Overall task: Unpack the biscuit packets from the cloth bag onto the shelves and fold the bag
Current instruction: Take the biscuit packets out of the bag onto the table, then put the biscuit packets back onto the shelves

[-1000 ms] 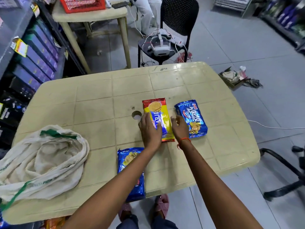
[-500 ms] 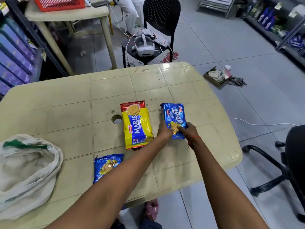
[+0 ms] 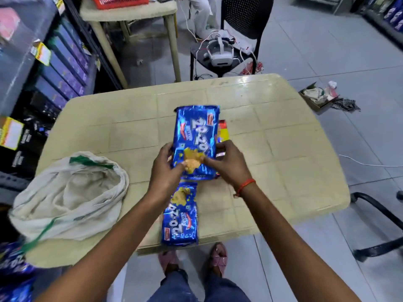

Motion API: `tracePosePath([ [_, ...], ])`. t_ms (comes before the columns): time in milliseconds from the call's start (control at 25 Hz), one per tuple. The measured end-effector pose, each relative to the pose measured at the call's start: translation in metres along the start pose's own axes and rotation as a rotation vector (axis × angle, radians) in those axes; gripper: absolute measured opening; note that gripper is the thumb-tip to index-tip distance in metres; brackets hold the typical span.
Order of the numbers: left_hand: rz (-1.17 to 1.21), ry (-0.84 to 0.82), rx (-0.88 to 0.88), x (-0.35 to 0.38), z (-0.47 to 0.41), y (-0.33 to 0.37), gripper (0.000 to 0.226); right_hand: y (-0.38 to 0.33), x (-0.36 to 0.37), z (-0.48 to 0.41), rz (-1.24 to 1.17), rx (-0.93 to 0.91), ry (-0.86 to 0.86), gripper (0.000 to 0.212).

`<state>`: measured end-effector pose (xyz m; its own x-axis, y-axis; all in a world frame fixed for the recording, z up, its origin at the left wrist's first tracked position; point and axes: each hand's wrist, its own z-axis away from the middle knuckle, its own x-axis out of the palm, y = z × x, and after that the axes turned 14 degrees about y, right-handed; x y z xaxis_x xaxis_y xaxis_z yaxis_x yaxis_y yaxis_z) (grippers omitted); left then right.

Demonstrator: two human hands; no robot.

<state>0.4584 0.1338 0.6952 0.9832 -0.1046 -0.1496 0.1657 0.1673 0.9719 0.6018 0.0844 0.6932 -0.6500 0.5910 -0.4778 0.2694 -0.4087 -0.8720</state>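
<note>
Both hands hold a blue 20-20 biscuit packet (image 3: pixel 196 136) lifted above the beige plastic table (image 3: pixel 272 149). My left hand (image 3: pixel 166 168) grips its left lower edge and my right hand (image 3: pixel 226 164) its right lower edge. Under it peeks the yellow and red Marie packet (image 3: pixel 223 131), mostly hidden. A second blue 20-20 packet (image 3: pixel 180 216) lies flat at the table's near edge. The off-white cloth bag (image 3: pixel 69 197) with green trim sits open and slumped on the table's left side.
Store shelves (image 3: pixel 58 68) with blue boxes run along the left. A black chair (image 3: pixel 235 46) holding a white headset stands behind the table, beside a second table with a red basket (image 3: pixel 120 1). An office chair base (image 3: pixel 379 225) is at right. More blue packets (image 3: pixel 13 273) sit bottom left.
Both hands went from the Marie packet to the blue packet on the right, gripped it and brought it over the Marie packet. The camera swung right and back.
</note>
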Motion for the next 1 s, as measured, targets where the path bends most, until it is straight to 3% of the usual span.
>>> tracePosePath([
  [120,-0.062,0.036,-0.148,-0.052,0.015,-0.038,0.049,0.010,0.039,0.044,0.073,0.056,-0.160,0.047],
  [240,-0.175,0.025,-0.260,-0.069,0.030,-0.084,0.049,0.045,0.059,0.075,0.139,0.130,-0.228,0.030],
  [440,-0.325,-0.071,-0.396,-0.073,0.048,-0.132,0.053,0.096,0.079,0.101,0.302,0.226,-0.257,0.052],
  [560,-0.533,-0.108,-0.344,-0.072,0.044,-0.128,0.062,0.109,0.085,0.107,0.275,0.268,-0.222,0.059],
  [640,-0.697,-0.108,-0.174,-0.064,0.020,-0.112,0.085,0.115,0.087,0.115,0.190,0.422,-0.089,0.070],
  [680,-0.753,-0.136,-0.068,-0.056,0.001,-0.104,0.095,0.118,0.087,0.122,0.083,0.595,-0.025,0.069],
  [760,-0.887,-0.279,0.107,-0.037,-0.040,-0.092,0.102,0.123,0.091,0.139,-0.248,0.978,-0.053,0.048],
  [800,-0.948,-0.397,0.109,-0.028,-0.059,-0.088,0.097,0.123,0.095,0.146,-0.389,1.090,-0.112,0.042],
  [880,-1.018,-0.594,-0.041,-0.017,-0.080,-0.086,0.078,0.128,0.103,0.150,-0.505,1.162,-0.128,0.053],
  [960,-0.978,-0.667,-0.169,-0.019,-0.088,-0.089,0.068,0.127,0.105,0.146,-0.534,1.151,-0.085,0.067],
  [1000,-0.935,-0.667,-0.214,-0.024,-0.089,-0.088,0.065,0.122,0.104,0.144,-0.528,1.131,-0.071,0.062],
])
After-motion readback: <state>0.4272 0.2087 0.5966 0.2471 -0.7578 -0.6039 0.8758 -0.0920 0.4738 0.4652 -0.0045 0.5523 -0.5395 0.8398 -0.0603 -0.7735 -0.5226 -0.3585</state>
